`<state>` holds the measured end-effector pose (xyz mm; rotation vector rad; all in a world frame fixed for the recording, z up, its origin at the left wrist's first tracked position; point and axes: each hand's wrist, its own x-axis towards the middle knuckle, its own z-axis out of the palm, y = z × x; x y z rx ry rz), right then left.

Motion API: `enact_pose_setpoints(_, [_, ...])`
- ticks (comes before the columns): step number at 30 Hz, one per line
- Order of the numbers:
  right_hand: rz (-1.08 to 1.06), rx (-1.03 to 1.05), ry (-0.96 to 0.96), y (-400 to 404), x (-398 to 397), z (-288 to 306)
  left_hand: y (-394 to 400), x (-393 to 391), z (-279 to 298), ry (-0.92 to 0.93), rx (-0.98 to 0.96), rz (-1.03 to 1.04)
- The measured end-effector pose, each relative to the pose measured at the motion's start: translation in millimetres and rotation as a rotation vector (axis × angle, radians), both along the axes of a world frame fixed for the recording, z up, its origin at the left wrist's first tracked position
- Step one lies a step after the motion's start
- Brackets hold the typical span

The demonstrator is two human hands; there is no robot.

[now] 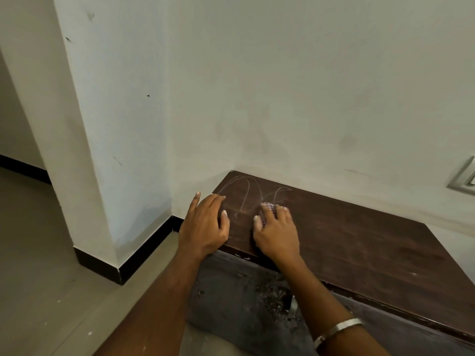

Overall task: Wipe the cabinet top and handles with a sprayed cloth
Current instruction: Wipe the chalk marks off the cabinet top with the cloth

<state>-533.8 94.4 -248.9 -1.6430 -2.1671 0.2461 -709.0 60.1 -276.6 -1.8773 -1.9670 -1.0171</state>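
Your two bare forearms reach forward to a low dark wood cabinet top set into a corner of white walls. Nearest to you, a silver bangle circles your right forearm, well short of the cabinet's front edge. Below that edge, a dusty grey panel, strewn with dark debris, shows between your arms; you cannot tell whether it is a cabinet door or something lying on the floor.

Farther on, your left hand rests at the cabinet top's near left corner, fingers loosely curved over the edge, the index finger pointing out past the left side, holding nothing. Just beside it, toward the middle of the top, your right hand presses down on a checked cloth, fingers curled over it; only a bunched edge of the fabric shows past your fingertips.

Beyond both hands, pale curved wipe streaks arc across the back left part of the cabinet top, up to the wall. To the right of the top, a light switch plate sits on the wall at the picture's edge. Left of the cabinet, a black skirting board runs along the base of a jutting white pillar on the tiled floor.
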Motion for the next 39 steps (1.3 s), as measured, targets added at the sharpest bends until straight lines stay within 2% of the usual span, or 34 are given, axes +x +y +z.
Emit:
enact_pose_setpoints(4, [0.138,0.01,0.018,-0.6,-36.9,-1.4,0.1,-0.9,-0.4,-0.003,-0.002,-0.003])
enact_pose_setpoints(8, [0.179,0.016,0.027,7.6,-33.3,-3.0,0.4,-1.3,0.1,-0.006,-0.003,-0.01])
enact_pose_setpoints(15, [0.016,-0.041,-0.002,51.6,14.9,3.2,-0.9,0.0,0.7,-0.023,-0.019,-0.008])
enact_pose_setpoints(19, [-0.02,-0.038,-0.015,57.7,3.5,0.8,-1.1,0.5,1.5,-0.022,-0.022,-0.008])
enact_pose_setpoints(25, [0.139,0.009,0.01,40.2,-42.4,-1.5,-2.1,0.5,1.2,-0.005,-0.014,-0.001])
enact_pose_setpoints(29, [0.186,0.003,0.01,50.1,-33.4,-2.2,-1.6,-0.5,1.7,-0.016,-0.012,-0.008])
enact_pose_setpoints(35, [-0.001,-0.05,-0.017,97.4,19.4,0.7,-3.0,1.6,2.9,-0.037,-0.008,-0.004])
enact_pose_setpoints(39, [-0.051,-0.039,-0.037,101.5,3.0,-0.5,-2.7,2.0,2.7,-0.032,-0.008,0.003])
